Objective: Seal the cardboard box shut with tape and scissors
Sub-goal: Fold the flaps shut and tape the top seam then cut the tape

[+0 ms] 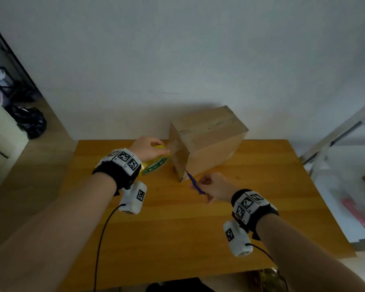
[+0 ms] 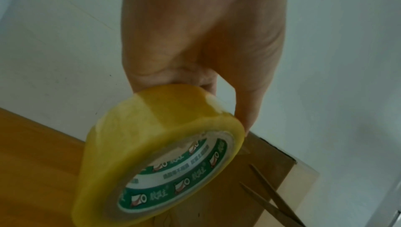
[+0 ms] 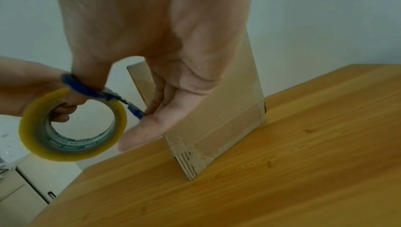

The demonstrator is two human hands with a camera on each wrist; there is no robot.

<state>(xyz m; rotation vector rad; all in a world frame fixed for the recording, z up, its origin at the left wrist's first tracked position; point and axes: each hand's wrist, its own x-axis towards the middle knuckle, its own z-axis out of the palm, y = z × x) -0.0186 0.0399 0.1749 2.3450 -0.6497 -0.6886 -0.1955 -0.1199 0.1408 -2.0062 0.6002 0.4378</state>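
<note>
A brown cardboard box (image 1: 207, 142) stands on the wooden table (image 1: 177, 228) near the wall, flaps closed. My left hand (image 1: 151, 147) grips a roll of yellow-tinted tape (image 1: 156, 162) right beside the box's left end face. In the left wrist view the fingers (image 2: 247, 110) curl over the tape roll (image 2: 160, 145), with the box (image 2: 260, 162) behind it and a clear strip on its edge. My right hand (image 1: 211, 184) holds blue-handled scissors (image 1: 193, 182), tips at the box's near corner. The scissor blades (image 2: 279, 208) stand apart. The right wrist view shows the blue handle (image 3: 86, 90) on my fingers.
The table's front edge (image 1: 177, 277) is close to me, and its left edge (image 1: 72, 165) drops to the floor. A black bag (image 1: 32, 123) lies on the floor at left. A metal frame (image 1: 335, 133) and a white surface with a red item (image 1: 356, 216) stand at right.
</note>
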